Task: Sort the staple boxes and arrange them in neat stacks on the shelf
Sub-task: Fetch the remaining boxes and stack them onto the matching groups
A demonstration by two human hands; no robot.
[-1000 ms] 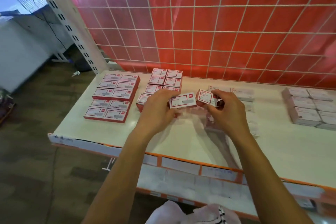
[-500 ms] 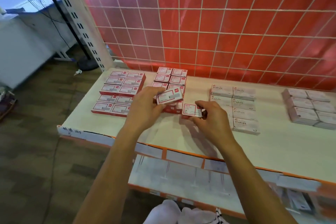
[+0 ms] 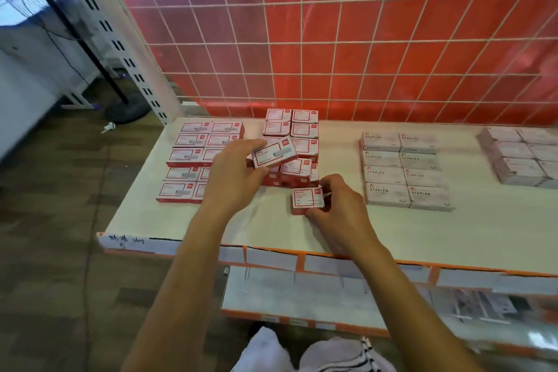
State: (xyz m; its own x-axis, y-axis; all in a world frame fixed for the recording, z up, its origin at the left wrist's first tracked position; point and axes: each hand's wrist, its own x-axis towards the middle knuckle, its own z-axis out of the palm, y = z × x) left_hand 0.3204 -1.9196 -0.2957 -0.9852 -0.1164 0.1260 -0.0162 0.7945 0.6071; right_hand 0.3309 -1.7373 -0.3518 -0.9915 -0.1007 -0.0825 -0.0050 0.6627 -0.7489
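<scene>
My left hand (image 3: 231,177) grips a long red-and-white staple box (image 3: 274,151), tilted in the air above the front of the middle red stack (image 3: 291,142). My right hand (image 3: 338,208) pinches a smaller red-and-white staple box (image 3: 307,199) that sits on the white shelf (image 3: 422,229) just in front of that stack. A group of flat red-and-white boxes (image 3: 196,157) lies left of my left hand, partly hidden by it. Two blocks of pale pink staple boxes sit further right, the nearer pink block (image 3: 403,169) and the far-right pink block (image 3: 522,154).
A red tiled wall behind a white wire grid (image 3: 332,39) closes the back of the shelf. A white slotted upright (image 3: 120,48) stands at the left rear corner. The shelf's front edge carries orange-trimmed label strips (image 3: 302,260); a lower shelf (image 3: 302,293) juts out below. A fan stand (image 3: 126,109) stands on the floor left.
Both hands carried their boxes left, from near the pink stacks to the middle red stack. The right hand's small box came down onto the shelf; the left hand's box now hovers over the stack.
</scene>
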